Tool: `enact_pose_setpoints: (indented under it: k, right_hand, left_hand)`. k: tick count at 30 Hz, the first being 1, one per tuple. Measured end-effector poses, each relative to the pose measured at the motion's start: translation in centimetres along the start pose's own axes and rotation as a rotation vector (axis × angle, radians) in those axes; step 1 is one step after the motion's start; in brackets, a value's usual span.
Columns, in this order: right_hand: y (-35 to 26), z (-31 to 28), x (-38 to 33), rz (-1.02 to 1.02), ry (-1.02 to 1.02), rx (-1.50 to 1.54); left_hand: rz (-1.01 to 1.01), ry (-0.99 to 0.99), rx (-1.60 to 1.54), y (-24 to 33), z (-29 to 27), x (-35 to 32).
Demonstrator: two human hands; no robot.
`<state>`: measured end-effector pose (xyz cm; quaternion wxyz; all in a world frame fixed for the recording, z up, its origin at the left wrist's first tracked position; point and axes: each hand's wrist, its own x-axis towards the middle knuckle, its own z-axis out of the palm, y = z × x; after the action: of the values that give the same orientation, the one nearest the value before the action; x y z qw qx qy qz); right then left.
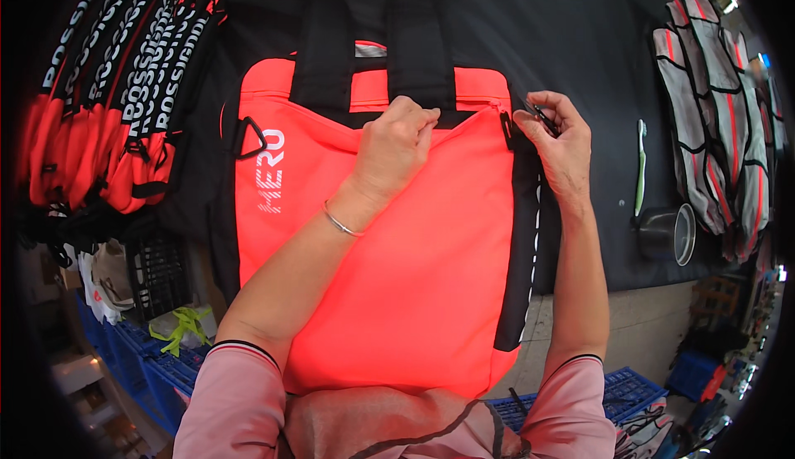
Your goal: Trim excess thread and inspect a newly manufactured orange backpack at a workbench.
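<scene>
A bright coral-red and black bag (pixel 381 285) lies on the dark table in front of me. Its two wide black straps (pixel 323 36) run away toward the far side. My left hand (pixel 393 146) is closed in a pinch on the opening's edge at the top middle of the bag. Beside the bag's upper right corner, my right hand (pixel 567 148) grips a small dark tool (pixel 540 114), mostly covered by the fingers. Close to it hangs a black zipper pull (pixel 507 131). A black triangular ring (pixel 253 137) sits at the bag's upper left.
Several similar red and black bags (pixel 124 136) are stacked at the left. To the right lie a green-handled toothbrush (pixel 640 173), a metal cup (pixel 662 235) on its side, and a pile of grey pieces (pixel 712 119) with black and red trim. A blue crate (pixel 633 393) stands below the table's edge.
</scene>
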<state>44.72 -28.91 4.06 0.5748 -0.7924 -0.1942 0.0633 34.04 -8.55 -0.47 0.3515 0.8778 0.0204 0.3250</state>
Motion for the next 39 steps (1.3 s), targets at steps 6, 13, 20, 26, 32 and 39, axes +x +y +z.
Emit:
enact_pose_setpoints:
  k: [6,13,20,26,32,39]
  right_hand:
    - [1.0,1.5,-0.3,0.000,0.035,0.139]
    - [0.2,1.6,-0.2,0.008,0.049,0.041]
    - [-2.6,2.1,2.0,-0.060,0.037,-0.026]
    - [-2.4,4.2,2.7,-0.090,0.029,-0.285]
    - [-0.8,3.8,1.9,-0.026,-0.011,-0.271]
    - [-0.8,3.7,1.8,0.025,-0.022,-0.231]
  left_hand:
    - [0.057,-0.093,0.246,0.5,0.2,0.9]
    - [-0.058,-0.236,0.185,-0.4,-0.2,1.4]
    - [0.159,-0.231,-0.021,3.3,-2.1,-1.4]
    - [0.191,-0.135,0.031,3.7,-1.9,-2.8]
    - [-0.201,0.077,-0.016,0.7,-3.4,-1.3]
    - [-0.230,-0.160,0.035,0.1,-4.7,-0.3]
